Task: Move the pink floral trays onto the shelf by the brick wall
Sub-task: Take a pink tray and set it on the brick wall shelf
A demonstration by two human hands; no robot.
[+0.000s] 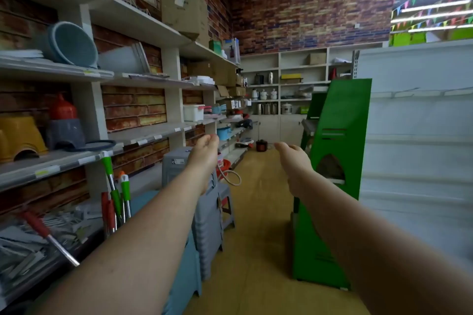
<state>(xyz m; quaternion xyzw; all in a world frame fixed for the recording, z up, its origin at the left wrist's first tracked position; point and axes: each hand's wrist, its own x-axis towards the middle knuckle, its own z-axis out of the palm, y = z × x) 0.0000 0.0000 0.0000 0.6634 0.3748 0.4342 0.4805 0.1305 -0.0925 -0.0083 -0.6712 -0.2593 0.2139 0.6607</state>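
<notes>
Both my arms reach forward down a shop aisle. My left hand (204, 155) hangs in front of the grey stools with its fingers drawn together and holds nothing. My right hand (294, 158) is level with it beside the green stand, fingers curled and empty. No pink floral tray can be made out; a few pink-rimmed items (217, 110) lie far off on the shelf (153, 133) along the brick wall (133, 107) on the left, too small to identify.
Stacked grey stools (207, 212) and a blue stool (184, 263) stand by the left shelves, with mop handles (115, 192) beside them. A green stand (330, 174) and white shelving (419, 151) line the right. The yellow floor (258, 212) runs between them.
</notes>
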